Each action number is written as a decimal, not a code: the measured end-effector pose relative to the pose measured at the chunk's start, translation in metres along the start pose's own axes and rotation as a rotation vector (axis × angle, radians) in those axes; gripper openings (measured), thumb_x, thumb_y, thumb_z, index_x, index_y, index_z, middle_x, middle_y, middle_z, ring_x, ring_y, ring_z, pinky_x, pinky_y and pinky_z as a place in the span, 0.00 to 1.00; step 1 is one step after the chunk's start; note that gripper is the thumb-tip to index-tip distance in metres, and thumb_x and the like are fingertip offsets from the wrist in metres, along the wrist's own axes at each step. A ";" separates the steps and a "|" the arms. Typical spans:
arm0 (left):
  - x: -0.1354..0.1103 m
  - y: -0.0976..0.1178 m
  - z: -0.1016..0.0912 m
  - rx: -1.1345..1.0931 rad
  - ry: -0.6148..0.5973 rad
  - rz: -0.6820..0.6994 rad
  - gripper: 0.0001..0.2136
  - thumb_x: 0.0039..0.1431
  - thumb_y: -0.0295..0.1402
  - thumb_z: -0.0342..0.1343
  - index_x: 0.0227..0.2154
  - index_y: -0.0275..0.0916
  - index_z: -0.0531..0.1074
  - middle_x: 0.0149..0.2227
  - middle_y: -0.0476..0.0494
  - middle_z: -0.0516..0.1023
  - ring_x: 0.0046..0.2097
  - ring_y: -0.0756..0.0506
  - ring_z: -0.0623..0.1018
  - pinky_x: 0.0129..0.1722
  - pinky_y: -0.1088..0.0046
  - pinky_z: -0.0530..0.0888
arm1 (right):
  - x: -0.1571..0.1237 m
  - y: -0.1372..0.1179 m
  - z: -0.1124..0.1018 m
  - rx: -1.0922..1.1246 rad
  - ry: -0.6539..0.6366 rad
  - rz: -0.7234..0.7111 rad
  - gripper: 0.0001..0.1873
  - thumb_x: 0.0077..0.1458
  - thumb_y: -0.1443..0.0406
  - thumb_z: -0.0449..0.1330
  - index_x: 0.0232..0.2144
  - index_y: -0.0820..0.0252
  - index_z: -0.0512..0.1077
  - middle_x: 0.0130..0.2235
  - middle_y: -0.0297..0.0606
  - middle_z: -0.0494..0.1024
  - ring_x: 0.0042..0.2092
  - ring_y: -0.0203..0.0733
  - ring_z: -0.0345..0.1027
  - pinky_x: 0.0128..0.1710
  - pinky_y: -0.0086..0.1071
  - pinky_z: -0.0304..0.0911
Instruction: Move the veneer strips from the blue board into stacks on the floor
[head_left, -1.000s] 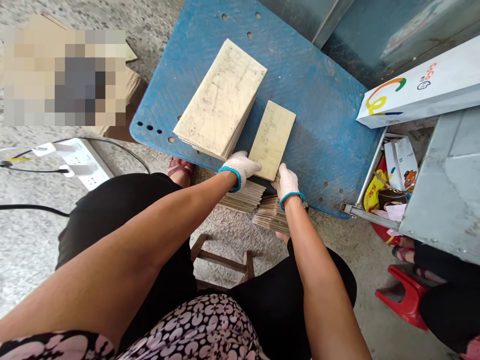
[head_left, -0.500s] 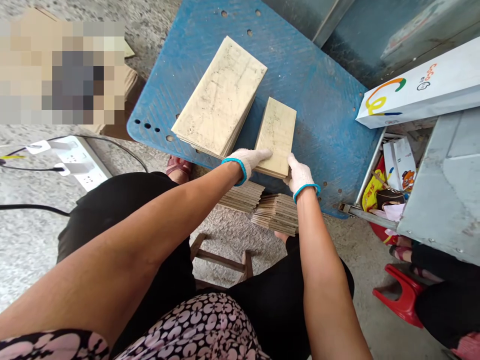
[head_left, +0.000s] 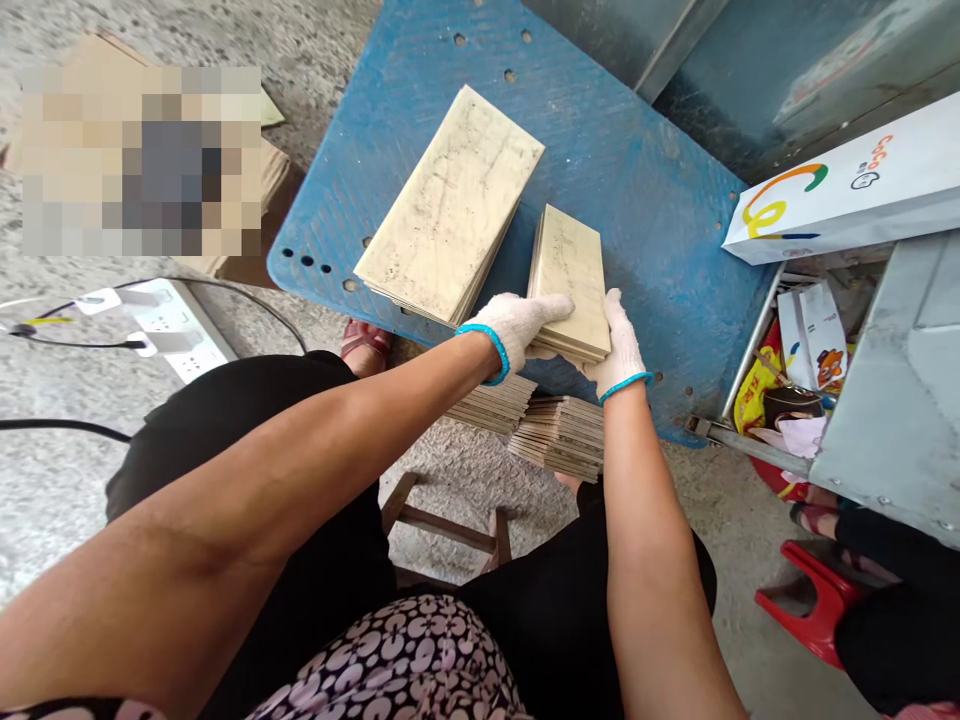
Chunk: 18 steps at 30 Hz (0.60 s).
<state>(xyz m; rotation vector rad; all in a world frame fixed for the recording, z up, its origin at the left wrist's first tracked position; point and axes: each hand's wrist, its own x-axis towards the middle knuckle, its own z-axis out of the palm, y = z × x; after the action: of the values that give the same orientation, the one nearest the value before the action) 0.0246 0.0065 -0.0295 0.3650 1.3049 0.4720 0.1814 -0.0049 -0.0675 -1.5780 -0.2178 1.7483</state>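
Both my hands wear white knit gloves with blue cuffs. A small stack of thin wooden boards [head_left: 571, 275] is gripped between them at its near end. My left hand [head_left: 521, 325] wraps the left near corner, thumb lying on the top board. My right hand [head_left: 616, 350] closes on the right side, its fingers partly hidden beneath. To the left, a larger stack of wooden boards [head_left: 454, 205] lies on the blue table [head_left: 352, 170]. Below my hands, at the table's near edge, are two rows of boards on edge, one to the left [head_left: 491, 403] and one to the right [head_left: 559, 437].
A white paper bag [head_left: 840, 205] lies at the right above an open metal drawer [head_left: 712, 432] full of odds and ends. A power strip [head_left: 176, 325] with cables is on the floor at left. A person sits by a red stool [head_left: 814, 600] at lower right.
The small stack has tilted, its near end now lifted, with more of its left side showing. My fingers have moved further under it. The view has shifted slightly.
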 end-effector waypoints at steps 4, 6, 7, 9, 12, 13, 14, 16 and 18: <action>-0.027 -0.002 -0.004 0.184 0.033 -0.006 0.28 0.45 0.41 0.65 0.48 0.33 0.67 0.40 0.36 0.78 0.35 0.44 0.79 0.28 0.72 0.75 | -0.007 0.004 -0.005 -0.055 -0.037 -0.012 0.35 0.56 0.38 0.45 0.43 0.60 0.72 0.32 0.40 0.79 0.42 0.47 0.74 0.41 0.42 0.73; -0.041 -0.007 -0.010 0.293 0.028 -0.007 0.27 0.45 0.43 0.64 0.47 0.34 0.67 0.39 0.37 0.78 0.34 0.45 0.78 0.26 0.74 0.74 | -0.010 0.012 -0.004 -0.068 -0.047 -0.008 0.36 0.56 0.38 0.45 0.43 0.60 0.72 0.33 0.41 0.79 0.43 0.48 0.74 0.43 0.43 0.72; -0.047 -0.009 -0.013 0.349 0.028 -0.003 0.27 0.45 0.45 0.63 0.46 0.35 0.67 0.39 0.38 0.78 0.33 0.45 0.78 0.26 0.74 0.73 | -0.012 0.016 -0.002 -0.071 -0.053 -0.007 0.36 0.56 0.39 0.45 0.44 0.60 0.72 0.34 0.41 0.79 0.44 0.47 0.74 0.44 0.43 0.72; -0.059 -0.012 -0.020 0.479 0.023 0.007 0.26 0.46 0.47 0.62 0.44 0.36 0.67 0.38 0.39 0.77 0.33 0.45 0.78 0.25 0.74 0.71 | -0.015 0.025 0.002 -0.071 -0.057 -0.026 0.36 0.56 0.39 0.45 0.48 0.60 0.71 0.36 0.40 0.80 0.44 0.46 0.74 0.45 0.43 0.71; -0.075 -0.012 -0.029 0.743 0.049 0.033 0.24 0.45 0.51 0.60 0.39 0.37 0.68 0.35 0.42 0.76 0.32 0.45 0.76 0.24 0.73 0.69 | -0.022 0.035 0.008 -0.060 -0.032 -0.083 0.39 0.56 0.38 0.43 0.54 0.59 0.67 0.41 0.41 0.79 0.45 0.45 0.73 0.46 0.44 0.71; -0.080 -0.012 -0.032 0.831 0.066 0.044 0.24 0.44 0.52 0.59 0.37 0.38 0.68 0.35 0.43 0.76 0.32 0.44 0.76 0.24 0.72 0.68 | -0.025 0.036 0.009 -0.059 -0.015 -0.104 0.40 0.56 0.37 0.42 0.56 0.58 0.65 0.42 0.41 0.79 0.46 0.45 0.73 0.46 0.44 0.71; -0.083 -0.012 -0.035 0.904 0.078 0.058 0.24 0.44 0.54 0.59 0.36 0.38 0.68 0.34 0.43 0.76 0.32 0.44 0.75 0.24 0.72 0.67 | -0.028 0.037 0.011 -0.062 0.004 -0.124 0.41 0.55 0.37 0.41 0.57 0.58 0.64 0.43 0.41 0.78 0.46 0.45 0.73 0.46 0.45 0.71; -0.089 -0.014 -0.039 0.987 0.082 0.097 0.25 0.44 0.55 0.57 0.36 0.39 0.68 0.34 0.44 0.75 0.32 0.44 0.75 0.25 0.71 0.66 | -0.035 0.038 0.013 -0.084 0.033 -0.148 0.44 0.55 0.35 0.38 0.58 0.57 0.63 0.45 0.41 0.78 0.46 0.45 0.73 0.47 0.45 0.70; -0.093 -0.017 -0.044 1.018 0.064 0.139 0.25 0.44 0.57 0.56 0.36 0.40 0.67 0.34 0.44 0.75 0.33 0.44 0.74 0.26 0.71 0.66 | -0.042 0.038 0.015 -0.112 0.057 -0.156 0.46 0.54 0.34 0.36 0.58 0.58 0.64 0.45 0.43 0.78 0.47 0.46 0.73 0.47 0.46 0.70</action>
<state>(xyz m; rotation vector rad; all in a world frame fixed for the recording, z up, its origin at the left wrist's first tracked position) -0.0337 -0.0573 0.0287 1.2955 1.5145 -0.1132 0.1500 -0.0524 -0.0535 -1.6422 -0.4058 1.5931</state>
